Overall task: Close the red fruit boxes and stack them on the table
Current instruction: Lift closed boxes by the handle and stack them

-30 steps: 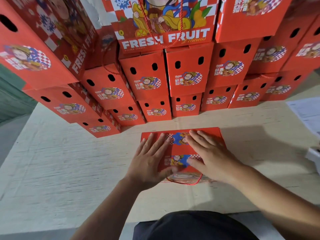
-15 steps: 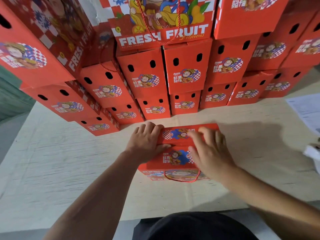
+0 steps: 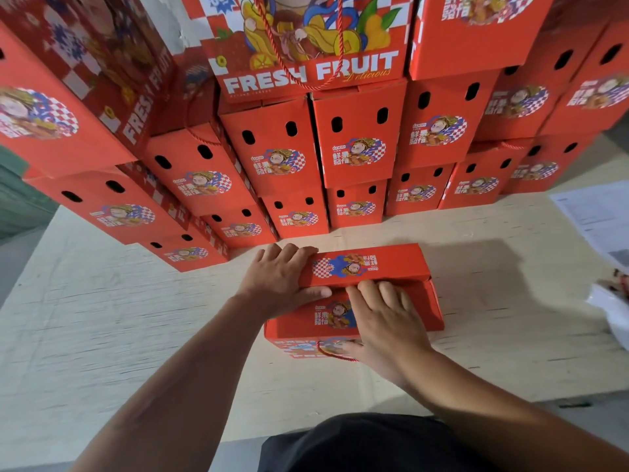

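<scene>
Nearest me, the right hand (image 3: 384, 321) lies flat on the near panel of a red printed cardboard fruit box (image 3: 354, 301), fingers (image 3: 369, 289) straight and slightly spread, thumb down by its red cord handle (image 3: 332, 354). The left hand (image 3: 282, 277) grips the box's far flap at its left end, fingers curled over the top edge. The box sits on the pale wooden tabletop (image 3: 136, 318), just in front of a tall stack of matching red boxes (image 3: 357, 144). White papers (image 3: 595, 216) lie far right.
</scene>
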